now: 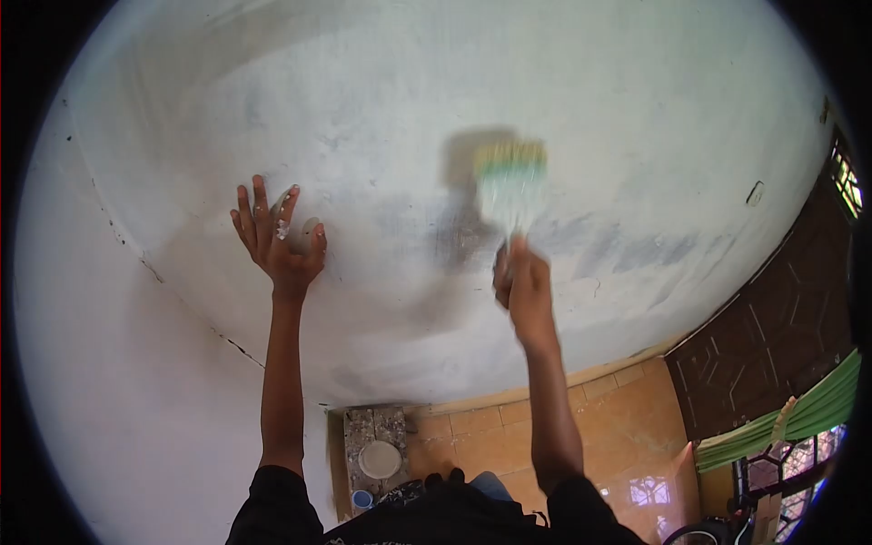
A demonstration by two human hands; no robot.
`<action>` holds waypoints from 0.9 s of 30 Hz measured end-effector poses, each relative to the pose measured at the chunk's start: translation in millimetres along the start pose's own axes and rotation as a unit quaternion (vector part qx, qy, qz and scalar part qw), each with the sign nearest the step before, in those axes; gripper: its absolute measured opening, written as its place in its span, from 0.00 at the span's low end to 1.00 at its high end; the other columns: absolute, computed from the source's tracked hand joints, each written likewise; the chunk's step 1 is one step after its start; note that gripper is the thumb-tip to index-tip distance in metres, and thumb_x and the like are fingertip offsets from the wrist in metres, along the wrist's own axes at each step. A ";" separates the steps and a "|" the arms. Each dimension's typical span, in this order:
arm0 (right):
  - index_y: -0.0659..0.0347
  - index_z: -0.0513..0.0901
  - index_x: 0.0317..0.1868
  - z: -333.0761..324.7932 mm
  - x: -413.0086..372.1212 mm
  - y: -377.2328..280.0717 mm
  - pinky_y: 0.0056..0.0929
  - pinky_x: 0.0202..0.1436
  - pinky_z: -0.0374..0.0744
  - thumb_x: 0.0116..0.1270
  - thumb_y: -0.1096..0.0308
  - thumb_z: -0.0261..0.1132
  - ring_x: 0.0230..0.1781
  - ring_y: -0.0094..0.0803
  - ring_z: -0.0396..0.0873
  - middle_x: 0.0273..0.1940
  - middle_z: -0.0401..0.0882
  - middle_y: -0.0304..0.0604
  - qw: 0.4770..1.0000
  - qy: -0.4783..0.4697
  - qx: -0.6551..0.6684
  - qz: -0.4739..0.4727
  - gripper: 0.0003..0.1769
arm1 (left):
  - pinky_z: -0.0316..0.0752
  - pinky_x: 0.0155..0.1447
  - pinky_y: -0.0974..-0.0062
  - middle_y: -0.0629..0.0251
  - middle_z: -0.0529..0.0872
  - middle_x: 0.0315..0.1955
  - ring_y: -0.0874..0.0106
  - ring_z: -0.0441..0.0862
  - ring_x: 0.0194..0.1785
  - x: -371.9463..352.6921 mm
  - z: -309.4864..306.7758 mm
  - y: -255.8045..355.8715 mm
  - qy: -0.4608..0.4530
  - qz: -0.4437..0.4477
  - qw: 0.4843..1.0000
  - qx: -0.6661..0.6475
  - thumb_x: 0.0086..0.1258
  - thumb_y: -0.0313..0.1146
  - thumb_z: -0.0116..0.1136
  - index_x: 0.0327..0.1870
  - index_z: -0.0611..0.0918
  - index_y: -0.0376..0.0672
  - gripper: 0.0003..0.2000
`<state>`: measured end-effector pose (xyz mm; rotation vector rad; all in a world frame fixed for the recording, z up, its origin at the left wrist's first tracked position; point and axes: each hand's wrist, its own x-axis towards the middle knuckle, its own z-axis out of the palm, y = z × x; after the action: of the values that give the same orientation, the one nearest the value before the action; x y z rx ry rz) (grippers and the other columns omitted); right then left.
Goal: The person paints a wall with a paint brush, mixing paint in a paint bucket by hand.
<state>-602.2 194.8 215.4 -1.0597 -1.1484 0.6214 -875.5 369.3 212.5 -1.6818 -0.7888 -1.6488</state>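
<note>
The right hand (525, 289) wraps its fingers round a wide pale-bristled paintbrush (510, 186). Its bristles are on the white wall (363, 91) above them. The left hand (277, 238) lies flat on the wall, fingers spread. The grey patches (636, 250) beside the bristles look like they need paint next.

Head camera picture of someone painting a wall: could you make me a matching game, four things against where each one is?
1. wide paintbrush with pale bristles
2. left hand
3. green fabric curtain
4. round white disc

a. on the speckled slab on the floor
b. gripped in the right hand
c. spread flat on the white wall
d. beside the dark brown carved door

Pairs: 1-b, 2-c, 3-d, 4-a
</note>
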 end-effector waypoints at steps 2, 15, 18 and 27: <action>0.53 0.65 0.25 -0.2 28.8 -29.2 0.19 0.16 0.50 0.81 0.45 0.45 0.14 0.14 0.49 0.16 0.55 0.26 0.999 0.024 -0.016 -0.015 0.28 | 0.42 0.79 0.48 0.53 0.69 0.72 0.51 0.56 0.78 0.0 0.1 0.7 -0.003 0.002 1.000 0.001 0.66 0.48 0.55 0.58 0.83 0.51 0.22; 0.52 0.64 0.24 -5.0 -4.4 -9.8 0.18 0.15 0.51 0.79 0.42 0.47 0.14 0.14 0.50 0.16 0.54 0.26 1.000 0.025 0.005 0.012 0.28 | 0.41 0.79 0.51 0.53 0.70 0.71 0.52 0.57 0.78 1.9 -2.1 3.2 0.003 -0.002 1.000 0.000 0.65 0.46 0.57 0.58 0.84 0.51 0.21; 0.52 0.65 0.24 -9.2 32.3 -36.4 0.18 0.16 0.53 0.79 0.42 0.46 0.14 0.14 0.51 0.16 0.56 0.26 1.000 -0.005 0.004 0.009 0.28 | 0.42 0.79 0.50 0.52 0.69 0.71 0.52 0.57 0.78 2.2 -0.9 3.0 -0.002 -0.003 1.000 0.002 0.65 0.46 0.58 0.58 0.83 0.51 0.21; 0.55 0.66 0.24 32.6 -65.8 115.8 0.19 0.17 0.57 0.81 0.48 0.46 0.14 0.14 0.55 0.17 0.58 0.27 0.998 0.022 -0.021 0.054 0.27 | 0.42 0.77 0.44 0.49 0.66 0.73 0.50 0.56 0.78 5.0 -3.6 8.5 -0.009 -0.002 1.000 0.011 0.66 0.50 0.57 0.60 0.81 0.50 0.24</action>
<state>-641.7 197.7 84.1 -1.1712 -1.0757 0.6574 -870.8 361.1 217.3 -1.6821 -0.8166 -1.6236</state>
